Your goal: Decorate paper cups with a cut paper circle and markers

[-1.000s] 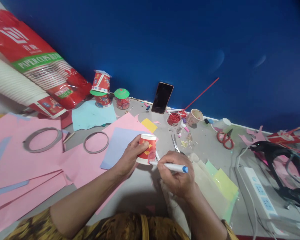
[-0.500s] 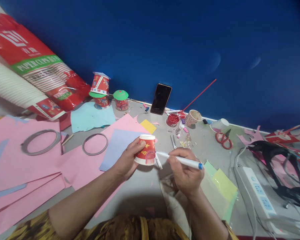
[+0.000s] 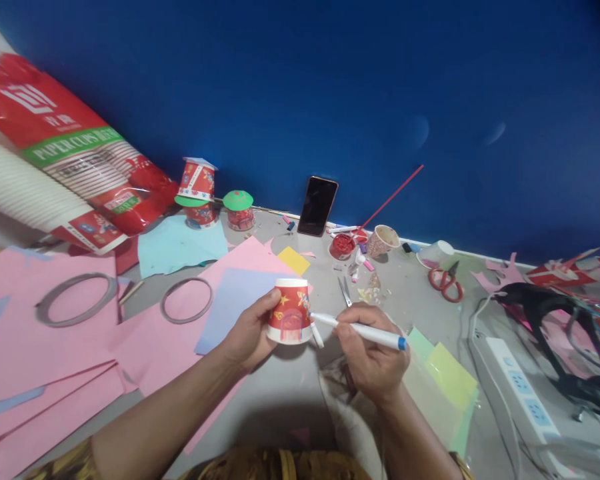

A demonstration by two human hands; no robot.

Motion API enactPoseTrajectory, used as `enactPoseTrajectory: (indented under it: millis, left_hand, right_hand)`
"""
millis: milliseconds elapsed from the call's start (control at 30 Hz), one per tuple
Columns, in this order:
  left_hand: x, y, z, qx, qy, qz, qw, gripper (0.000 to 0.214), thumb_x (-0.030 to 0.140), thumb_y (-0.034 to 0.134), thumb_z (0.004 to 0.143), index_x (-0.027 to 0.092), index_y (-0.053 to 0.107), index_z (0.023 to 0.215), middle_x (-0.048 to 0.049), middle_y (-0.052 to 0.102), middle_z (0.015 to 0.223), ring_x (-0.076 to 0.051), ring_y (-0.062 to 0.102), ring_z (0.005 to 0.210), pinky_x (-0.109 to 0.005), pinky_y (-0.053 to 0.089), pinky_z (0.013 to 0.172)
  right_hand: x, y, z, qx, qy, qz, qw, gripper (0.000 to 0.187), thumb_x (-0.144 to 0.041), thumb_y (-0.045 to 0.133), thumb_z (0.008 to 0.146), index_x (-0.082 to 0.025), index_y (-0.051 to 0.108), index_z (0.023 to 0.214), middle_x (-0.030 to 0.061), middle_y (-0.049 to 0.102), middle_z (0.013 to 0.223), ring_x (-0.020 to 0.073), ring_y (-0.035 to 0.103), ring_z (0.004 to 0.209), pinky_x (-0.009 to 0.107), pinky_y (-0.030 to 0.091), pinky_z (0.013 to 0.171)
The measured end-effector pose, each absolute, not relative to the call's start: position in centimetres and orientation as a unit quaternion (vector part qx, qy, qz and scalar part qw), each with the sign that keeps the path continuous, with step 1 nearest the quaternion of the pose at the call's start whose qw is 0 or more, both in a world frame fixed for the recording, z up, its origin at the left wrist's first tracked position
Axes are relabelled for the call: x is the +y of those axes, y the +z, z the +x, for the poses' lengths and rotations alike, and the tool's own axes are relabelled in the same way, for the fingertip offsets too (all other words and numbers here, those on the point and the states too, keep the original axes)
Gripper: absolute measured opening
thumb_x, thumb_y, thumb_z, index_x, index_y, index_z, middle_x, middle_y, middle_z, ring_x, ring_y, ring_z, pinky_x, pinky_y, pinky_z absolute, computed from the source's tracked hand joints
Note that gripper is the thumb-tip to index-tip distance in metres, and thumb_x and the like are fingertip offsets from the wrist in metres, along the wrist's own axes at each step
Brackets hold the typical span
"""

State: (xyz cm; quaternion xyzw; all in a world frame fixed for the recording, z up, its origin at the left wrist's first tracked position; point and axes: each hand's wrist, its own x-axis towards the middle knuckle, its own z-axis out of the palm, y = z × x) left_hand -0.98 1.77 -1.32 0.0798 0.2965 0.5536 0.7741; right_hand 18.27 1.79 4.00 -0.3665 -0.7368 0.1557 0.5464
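Head view: the left hand [image 3: 253, 332] grasps an inverted paper cup [image 3: 289, 311], axis near upright; the right hand [image 3: 375, 353] pinches a white marker [image 3: 373, 333], tip pointing left toward it.

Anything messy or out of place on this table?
Yes: small yellowish scraps lie strewn beyond the right hand, beside the scissor blades, like loose litter. Farther right, the white cup behind the red-handled scissors seems tipped over, though its pose is hard to tell.
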Motion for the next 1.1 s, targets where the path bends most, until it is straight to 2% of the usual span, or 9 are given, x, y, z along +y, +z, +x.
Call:
enactPoseTrajectory:
  millis: [367,1100]
  left_hand:
    - [1.75,-1.32,-0.85,0.291,0.563,0.095,0.767,0.043,0.038,0.091,0.077,0.006,0.081,0.104,-0.0146,0.084,0.095,-0.025,0.077,0.086,-0.036,0.064,0.084]
    - [1.70,-1.69,-1.07,0.275,0.552,0.096,0.781,0.032,0.033,0.076,0.092,0.008,0.080,0.111,-0.0156,0.083,0.101,-0.028,0.079,0.092,-0.039,0.062,0.091]
  right_hand:
    - [1.86,4.78,17.91,-0.751,0.160,-0.348,0.537,0.014,-0.012,0.063,0.091,-0.022,0.068,0.083,-0.0013,0.071,0.066,0.0145,0.067,0.054,0.025,0.051,0.055]
    - [1.88,4.81,17.80,-0.746,0.171,-0.343,0.545,0.013,-0.011,0.063,0.090,-0.022,0.069,0.085,-0.0013,0.071,0.066,0.0151,0.068,0.054,0.026,0.052,0.054]
